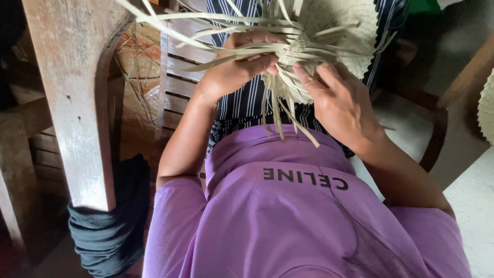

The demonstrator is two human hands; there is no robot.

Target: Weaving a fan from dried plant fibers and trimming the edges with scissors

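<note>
Woven palm-leaf piece (329, 31) rests on the lap over the striped skirt (242, 103), finished edge pointing away from the person, loose strips (280, 110) trailing toward the purple shirt (288, 216). Left hand (234, 64) grip clenched on strips; right hand (339, 100) grip pinches the woven edge.

No packages, labels, signs or screens appear anywhere in this view.

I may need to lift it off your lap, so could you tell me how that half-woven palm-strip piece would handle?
The woven piece probably weighs little: it is thin pale strips. Its loose strip ends droop and splay, so they would likely flop and snag. The left hand pinches strips while the right hand presses the weave, suggesting it bends easily.
</note>
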